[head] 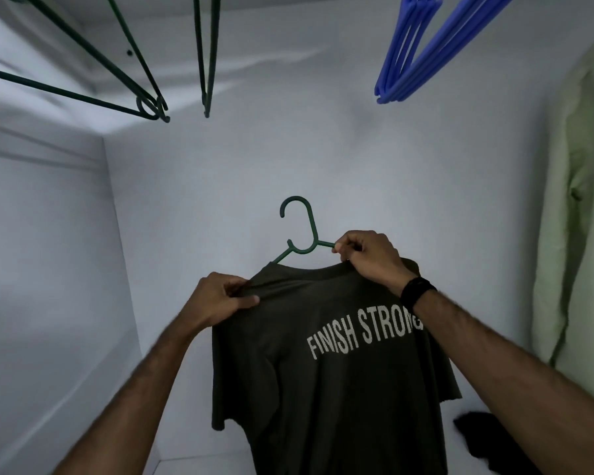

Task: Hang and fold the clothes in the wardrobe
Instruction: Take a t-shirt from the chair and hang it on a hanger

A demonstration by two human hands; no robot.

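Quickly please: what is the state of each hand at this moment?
Left hand: closed, pinching the shoulder of the dark T-shirt.
Right hand: closed, gripping the green hanger at the shirt's collar.

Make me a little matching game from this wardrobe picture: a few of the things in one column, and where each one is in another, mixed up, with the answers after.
Things:
1. dark olive T-shirt printed FINISH STRONG
2. bunch of blue plastic hangers
3. pale green garment
4. crumpled black cloth

Places:
A. hanging along the right side
B. lying low at the right, on the wardrobe floor
C. top right, hanging empty
D. centre, on a dark green plastic hanger, held by the left hand and right hand

Pairs: 1-D, 2-C, 3-A, 4-B
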